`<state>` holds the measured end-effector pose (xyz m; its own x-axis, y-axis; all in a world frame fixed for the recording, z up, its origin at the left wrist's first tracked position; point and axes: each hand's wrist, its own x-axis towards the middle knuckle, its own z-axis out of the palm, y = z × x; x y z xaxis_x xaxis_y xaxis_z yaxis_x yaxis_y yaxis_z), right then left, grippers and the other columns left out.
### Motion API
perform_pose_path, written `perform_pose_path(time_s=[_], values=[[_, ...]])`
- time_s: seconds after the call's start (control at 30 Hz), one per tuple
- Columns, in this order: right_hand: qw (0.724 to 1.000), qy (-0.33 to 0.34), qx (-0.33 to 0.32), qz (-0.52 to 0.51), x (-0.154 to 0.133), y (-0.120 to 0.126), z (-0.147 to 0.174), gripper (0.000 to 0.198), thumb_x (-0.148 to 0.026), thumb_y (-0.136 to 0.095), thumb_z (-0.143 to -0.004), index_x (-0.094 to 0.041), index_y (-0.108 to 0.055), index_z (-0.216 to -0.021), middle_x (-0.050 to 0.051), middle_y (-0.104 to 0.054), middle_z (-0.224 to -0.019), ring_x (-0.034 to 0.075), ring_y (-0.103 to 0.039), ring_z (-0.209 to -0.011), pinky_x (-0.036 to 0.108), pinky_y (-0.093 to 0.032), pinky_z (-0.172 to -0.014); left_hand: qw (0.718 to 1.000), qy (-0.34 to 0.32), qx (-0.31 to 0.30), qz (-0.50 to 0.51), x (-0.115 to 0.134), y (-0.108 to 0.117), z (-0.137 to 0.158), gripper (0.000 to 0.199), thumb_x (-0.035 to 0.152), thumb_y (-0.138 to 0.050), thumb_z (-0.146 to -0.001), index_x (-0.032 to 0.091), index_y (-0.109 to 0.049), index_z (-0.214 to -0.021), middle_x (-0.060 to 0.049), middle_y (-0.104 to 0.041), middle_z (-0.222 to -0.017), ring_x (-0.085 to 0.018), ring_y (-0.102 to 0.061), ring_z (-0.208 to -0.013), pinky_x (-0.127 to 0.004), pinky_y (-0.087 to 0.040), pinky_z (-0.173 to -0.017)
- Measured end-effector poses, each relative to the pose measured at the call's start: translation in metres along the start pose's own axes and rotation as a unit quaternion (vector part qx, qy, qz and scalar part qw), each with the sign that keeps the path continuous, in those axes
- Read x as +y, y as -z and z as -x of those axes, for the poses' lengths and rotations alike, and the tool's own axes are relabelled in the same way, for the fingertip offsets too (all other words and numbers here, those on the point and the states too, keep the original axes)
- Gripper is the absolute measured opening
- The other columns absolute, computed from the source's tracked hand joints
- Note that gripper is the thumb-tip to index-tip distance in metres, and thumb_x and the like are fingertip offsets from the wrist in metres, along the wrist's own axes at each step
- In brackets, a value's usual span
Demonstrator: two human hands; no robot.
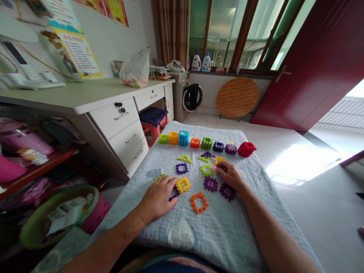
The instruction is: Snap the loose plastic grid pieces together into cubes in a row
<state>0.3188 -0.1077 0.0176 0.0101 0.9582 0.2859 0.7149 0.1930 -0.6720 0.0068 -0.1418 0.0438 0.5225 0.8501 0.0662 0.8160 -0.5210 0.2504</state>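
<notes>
My left hand [160, 195] lies flat on the cloth with fingers stretched out. It partly covers a purple frame block [174, 193] and touches or nearly touches a yellow window block [183, 184]. A green piece [158, 177] peeks out beyond its fingers. My right hand [231, 175] has its fingers bent together beside a yellow piece [220, 160]; what they pinch is hidden. Close to it lie a green lattice block [207, 170], purple window blocks [210, 184] [228, 191] and green and purple triangles [204, 159]. An orange square frame [199, 203] lies between both hands.
Stacks of coloured blocks stand in a row at the far side of the cloth-covered table [222, 231], from green [163, 139] to red [247, 149]. A purple frame [182, 168] and green triangle [184, 159] lie before them. A desk [113, 91] stands left.
</notes>
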Motion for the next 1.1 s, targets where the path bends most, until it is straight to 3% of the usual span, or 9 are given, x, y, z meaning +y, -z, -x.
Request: perform_pose_path(time_s=[0.27,0.43,0.53,0.77,0.93,1.1], values=[[1.0,-0.002,-0.009,0.004,0.006,0.0,0.0,0.021,-0.034,-0.056,-0.08,-0.018,-0.067,-0.085,0.002,-0.066,-0.075,0.014,-0.055,-0.063,0.026,-0.042,-0.062,0.998,-0.04,-0.023,0.032,-0.009,0.01,-0.007,0.063,0.022,-0.062,-0.066,0.017,-0.05,-0.128,-0.009,-0.058,-0.11,-0.026,-0.052,-0.105,-0.038,-0.039,-0.099],[1.0,0.0,-0.015,0.004,0.006,-0.001,0.0,0.02,-0.033,-0.055,-0.08,-0.018,-0.067,-0.086,0.001,-0.065,-0.074,0.013,-0.054,-0.062,0.025,-0.041,-0.06,0.996,-0.052,0.053,0.042,-0.02,0.038,-0.026,0.059,0.016,-0.058,-0.066,0.017,-0.05,-0.125,-0.008,-0.057,-0.112,-0.024,-0.051,-0.105,-0.036,-0.04,-0.097],[1.0,0.006,-0.014,0.007,0.006,-0.001,0.0,0.02,-0.032,-0.055,-0.08,-0.018,-0.067,-0.085,0.002,-0.065,-0.076,0.013,-0.054,-0.063,0.025,-0.041,-0.061,0.993,-0.073,0.087,0.037,-0.021,0.044,-0.051,0.058,0.015,-0.059,-0.066,0.018,-0.05,-0.123,-0.007,-0.058,-0.114,-0.024,-0.05,-0.104,-0.037,-0.038,-0.097],[1.0,0.008,-0.021,0.001,0.005,0.0,0.0,0.018,-0.03,-0.055,-0.08,-0.018,-0.066,-0.087,0.002,-0.065,-0.078,0.014,-0.056,-0.066,0.026,-0.043,-0.063,0.995,-0.087,0.049,0.029,-0.013,0.003,-0.099,0.06,0.024,-0.068,-0.065,0.017,-0.051,-0.122,-0.009,-0.06,-0.114,-0.026,-0.053,-0.104,-0.036,-0.04,-0.095],[1.0,0.011,-0.025,0.004,0.004,0.002,0.0,0.017,-0.029,-0.055,-0.08,-0.017,-0.066,-0.087,0.002,-0.064,-0.078,0.014,-0.056,-0.066,0.025,-0.043,-0.063,0.997,-0.024,0.039,0.058,-0.021,-0.015,-0.099,0.064,0.032,-0.071,-0.065,0.017,-0.05,-0.123,-0.01,-0.06,-0.119,-0.026,-0.055,-0.109,-0.035,-0.039,-0.097],[1.0,0.01,-0.027,-0.003,0.003,0.002,0.0,0.017,-0.028,-0.055,-0.079,-0.017,-0.066,-0.086,0.003,-0.064,-0.078,0.014,-0.056,-0.067,0.025,-0.043,-0.063,0.995,-0.009,0.058,0.079,-0.026,-0.016,-0.096,0.053,0.027,-0.067,-0.069,0.019,-0.053,-0.119,-0.007,-0.064,-0.104,-0.023,-0.058,-0.098,-0.033,-0.043,-0.091]])
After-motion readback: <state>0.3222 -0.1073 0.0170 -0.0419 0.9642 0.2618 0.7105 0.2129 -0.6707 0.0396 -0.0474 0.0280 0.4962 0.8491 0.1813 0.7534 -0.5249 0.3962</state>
